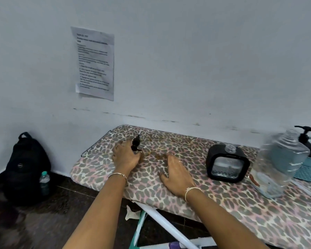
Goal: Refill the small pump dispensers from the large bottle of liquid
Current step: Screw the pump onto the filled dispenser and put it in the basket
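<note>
The small square dispenser [227, 163] stands just to the right of the right hand [176, 175], its threaded neck bare and its pump off. How much liquid shows behind its clear window is hard to tell. Farther right of that hand, beyond the dispenser, stands the large bottle [280, 164] — blurred, uncapped, seemingly part full of a pale liquid. Behind the bottle a second dispenser [306, 141] carries its black pump.

The pump head [136, 144] is pinched in the curled fingers of the left hand [126, 157], its thin tube pointing away from the wrist toward the wall. The right hand lies palm down on the ironing board [223, 212], fingers straight and spread, holding nothing.

By my reading the task is in its opening part: one dispenser is opened and the big bottle is ready, but no pouring is under way. Filling, refitting the pump and the second dispenser are left — whether that one needs liquid I cannot tell.

Left of the left hand, on the floor, leans a backpack [25, 168]; above it a sheet of paper [95, 63] hangs on the wall.
</note>
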`<state>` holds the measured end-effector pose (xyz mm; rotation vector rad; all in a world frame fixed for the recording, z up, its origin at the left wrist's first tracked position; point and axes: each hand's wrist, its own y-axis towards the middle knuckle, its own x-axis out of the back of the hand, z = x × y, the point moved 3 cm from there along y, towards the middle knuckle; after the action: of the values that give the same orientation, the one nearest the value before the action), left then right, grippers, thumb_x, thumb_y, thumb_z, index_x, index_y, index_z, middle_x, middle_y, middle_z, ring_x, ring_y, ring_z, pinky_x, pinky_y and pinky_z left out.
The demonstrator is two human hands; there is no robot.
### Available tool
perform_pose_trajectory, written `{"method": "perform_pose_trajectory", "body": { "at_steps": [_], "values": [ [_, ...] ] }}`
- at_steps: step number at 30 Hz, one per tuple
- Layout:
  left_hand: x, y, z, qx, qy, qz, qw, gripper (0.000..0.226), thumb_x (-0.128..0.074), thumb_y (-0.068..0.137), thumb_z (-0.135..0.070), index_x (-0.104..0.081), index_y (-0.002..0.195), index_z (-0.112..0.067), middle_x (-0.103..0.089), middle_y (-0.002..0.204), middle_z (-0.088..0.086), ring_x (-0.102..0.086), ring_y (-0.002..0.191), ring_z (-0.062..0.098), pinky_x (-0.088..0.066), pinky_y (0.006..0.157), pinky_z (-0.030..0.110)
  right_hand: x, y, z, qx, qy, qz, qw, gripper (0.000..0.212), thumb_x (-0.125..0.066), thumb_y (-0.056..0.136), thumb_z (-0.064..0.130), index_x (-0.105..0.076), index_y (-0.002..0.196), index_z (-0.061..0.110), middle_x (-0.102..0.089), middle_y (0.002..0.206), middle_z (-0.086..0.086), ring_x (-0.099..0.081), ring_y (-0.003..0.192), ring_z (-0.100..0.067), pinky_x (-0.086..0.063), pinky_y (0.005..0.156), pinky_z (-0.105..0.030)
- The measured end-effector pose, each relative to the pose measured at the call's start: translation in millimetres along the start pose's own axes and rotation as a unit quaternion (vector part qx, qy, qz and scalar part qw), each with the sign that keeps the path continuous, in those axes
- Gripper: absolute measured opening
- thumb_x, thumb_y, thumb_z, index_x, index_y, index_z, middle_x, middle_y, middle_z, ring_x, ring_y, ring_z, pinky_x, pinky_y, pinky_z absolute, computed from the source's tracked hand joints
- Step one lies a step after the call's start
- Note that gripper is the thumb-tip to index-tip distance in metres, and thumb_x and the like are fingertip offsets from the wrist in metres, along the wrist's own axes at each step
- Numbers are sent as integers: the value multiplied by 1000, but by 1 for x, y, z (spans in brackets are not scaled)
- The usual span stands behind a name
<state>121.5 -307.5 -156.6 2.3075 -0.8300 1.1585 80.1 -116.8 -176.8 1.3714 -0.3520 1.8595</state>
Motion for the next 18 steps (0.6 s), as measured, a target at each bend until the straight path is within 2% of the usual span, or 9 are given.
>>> {"method": "perform_pose_trajectory", "body": {
  "at_steps": [3,6,11,14,18],
  "values": [
    [-8,19,1,-19,64,34,997,63,-60,86,-47,-33,142,-35,-45,139,12,-25,136,36,-24,109,55,-2,18,-5,-8,4,4,1000,62,-53,93,38,-26,144,12,-38,143,-7,-40,130,-21,-34,110,-33],
    [-15,36,4,-32,92,20,995,58,-61,86,-47,-38,138,-36,-55,131,6,-36,131,33,-28,106,54,-2,31,-10,-16,13,-1,1000,63,-55,92,37,-27,144,15,-42,140,-5,-45,126,-20,-41,105,-35],
    [-17,46,5,-64,-2,-26,998,45,-70,82,-33,-54,124,-30,-68,112,4,-62,102,29,-49,92,48,-1,43,-17,-24,20,-3,1000,61,-57,91,32,-30,143,15,-45,140,-5,-46,125,-19,-41,105,-33],
    [-12,40,2,-94,-51,-44,993,30,-70,84,-22,-63,113,-28,-69,111,2,-64,101,24,-50,93,45,-1,44,-18,-18,23,-5,1000,62,-59,90,31,-31,143,14,-45,139,-4,-46,125,-19,-41,106,-35],
    [-3,28,-2,-98,-142,-51,984,29,-66,87,-14,-64,115,-21,-67,116,6,-64,101,25,-52,86,37,8,41,-14,0,42,-22,999,60,-60,90,26,-32,142,15,-44,140,-4,-46,125,-17,-39,107,-30]
  ]
}}
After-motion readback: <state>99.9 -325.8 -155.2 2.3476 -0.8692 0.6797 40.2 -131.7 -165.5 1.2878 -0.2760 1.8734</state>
